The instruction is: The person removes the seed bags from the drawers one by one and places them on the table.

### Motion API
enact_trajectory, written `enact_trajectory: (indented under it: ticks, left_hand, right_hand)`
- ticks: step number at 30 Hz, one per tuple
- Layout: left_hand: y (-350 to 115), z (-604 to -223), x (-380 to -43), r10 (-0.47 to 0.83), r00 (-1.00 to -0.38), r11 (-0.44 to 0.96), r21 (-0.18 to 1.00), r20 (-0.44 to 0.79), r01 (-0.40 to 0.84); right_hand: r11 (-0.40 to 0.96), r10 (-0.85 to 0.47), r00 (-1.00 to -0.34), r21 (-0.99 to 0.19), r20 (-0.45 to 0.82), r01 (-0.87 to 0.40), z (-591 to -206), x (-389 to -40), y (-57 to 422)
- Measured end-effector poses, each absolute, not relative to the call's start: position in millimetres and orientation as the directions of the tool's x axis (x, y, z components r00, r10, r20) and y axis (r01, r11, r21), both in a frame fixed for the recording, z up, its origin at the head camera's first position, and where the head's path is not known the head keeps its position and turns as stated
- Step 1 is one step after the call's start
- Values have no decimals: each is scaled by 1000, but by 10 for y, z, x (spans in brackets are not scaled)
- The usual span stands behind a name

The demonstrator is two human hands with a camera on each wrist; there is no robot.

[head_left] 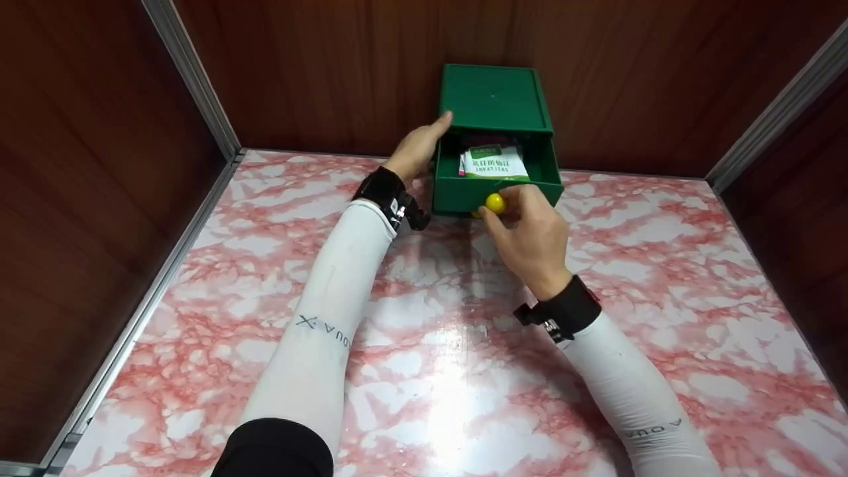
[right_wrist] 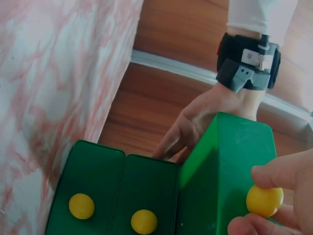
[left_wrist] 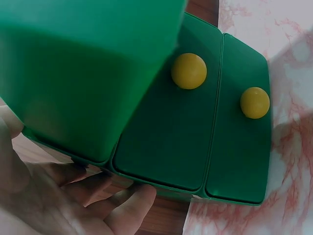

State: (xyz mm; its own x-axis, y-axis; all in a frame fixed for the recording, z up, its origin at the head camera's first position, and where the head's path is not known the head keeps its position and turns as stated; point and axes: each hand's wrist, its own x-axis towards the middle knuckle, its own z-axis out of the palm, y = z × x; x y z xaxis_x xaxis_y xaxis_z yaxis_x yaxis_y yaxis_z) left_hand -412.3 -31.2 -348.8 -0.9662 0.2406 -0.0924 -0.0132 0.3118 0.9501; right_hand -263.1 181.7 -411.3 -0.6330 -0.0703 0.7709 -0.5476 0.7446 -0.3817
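A green drawer cabinet (head_left: 493,96) stands at the back of the table with its top drawer (head_left: 457,195) pulled out. White-and-green packets (head_left: 495,165) printed "IMPATIENS" lie inside that drawer. My right hand (head_left: 533,232) pinches the drawer's round yellow knob (right_wrist: 264,200) between thumb and fingers. Against the cabinet's left side rests my left hand (head_left: 417,149), its thumb up at the top edge and its fingers (left_wrist: 129,208) extended along the side wall. Below the pulled-out drawer, the middle drawer (left_wrist: 161,142) and bottom drawer (left_wrist: 237,152) are closed, each with a yellow knob.
Dark wood-grain panels (head_left: 344,79) rise behind and on both sides, joined by metal corner strips (head_left: 199,73). The tabletop (head_left: 411,318) has a red-and-white marbled pattern. The cabinet stands close to the back panel.
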Motion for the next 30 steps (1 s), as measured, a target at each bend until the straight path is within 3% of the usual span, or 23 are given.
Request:
enact_trajectory:
  ticks: [9,16,23,30]
  left_hand:
    - [-353,-3488,-4116,274,-955,224,973,-114,-52]
    - [-354,-3501,-4124,267,-957,235,971,-117,-53]
    - [-325,-3522,-4114,277,-953,71,991,-125,-110]
    - [-322,-3518,-4102,268,-956,89,991,-117,-97]
  right_hand:
    - [733,-107,-613,-354,783,-580,-4152,-2536,1857]
    - [738,-125,-614,-340,780,-582,-4164,-2452,1869]
    - [741,-144,-600,-317,787,-592,-4184,-2389,1871]
    - [753,-144,-611,-314,778,-578,-4197,-2357,1867]
